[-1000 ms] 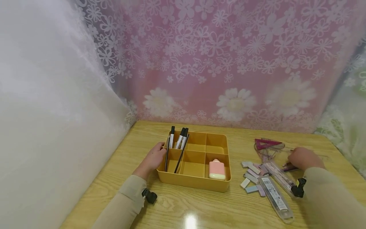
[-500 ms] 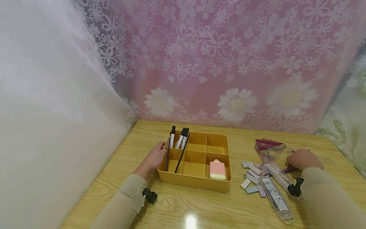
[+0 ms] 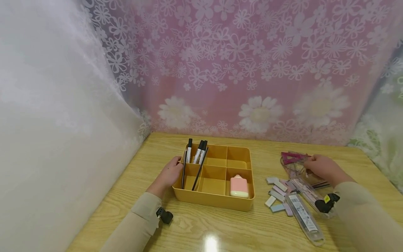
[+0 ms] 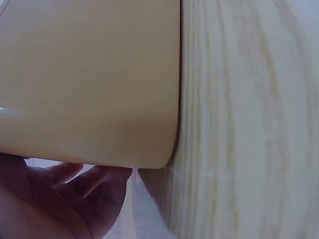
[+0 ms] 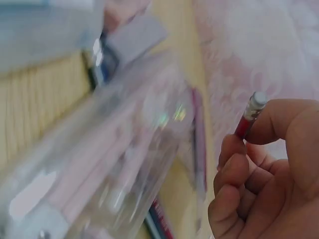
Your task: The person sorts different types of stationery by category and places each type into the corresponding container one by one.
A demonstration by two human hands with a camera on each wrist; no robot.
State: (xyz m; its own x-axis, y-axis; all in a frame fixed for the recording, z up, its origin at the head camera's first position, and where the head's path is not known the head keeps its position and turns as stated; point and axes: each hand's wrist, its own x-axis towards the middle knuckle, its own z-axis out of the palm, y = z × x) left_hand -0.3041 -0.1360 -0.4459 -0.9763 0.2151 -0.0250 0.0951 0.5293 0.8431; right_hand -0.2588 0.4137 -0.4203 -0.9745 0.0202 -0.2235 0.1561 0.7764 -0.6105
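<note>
My left hand (image 3: pixel 169 174) holds the left side of a yellow divided desk organizer (image 3: pixel 214 203); in the left wrist view its curled fingers (image 4: pixel 102 191) rest along the outer wall. In the right wrist view my right hand (image 5: pixel 269 174) pinches a red pencil (image 5: pixel 243 127) near its white eraser end, and the rest of the pencil is hidden. In the head view that hand hovers over the right side of the table, beside a magenta set square (image 3: pixel 291 157). More dark pencils (image 3: pixel 321 184) lie just below it.
Markers (image 3: pixel 197 154) and two thin black sticks stand in the organizer's left compartments, a pink bottle (image 3: pixel 239 186) in the front right one. Several erasers (image 3: pixel 277 194), a clear pencil case (image 3: pixel 308 190) and a labelled clear case (image 3: pixel 303 218) lie to the right. A floral curtain closes off the back.
My right hand has lifted away from the dark pencils and moved left and farther back, with a pencil in its fingers. The left hand and the organizer have stayed in place.
</note>
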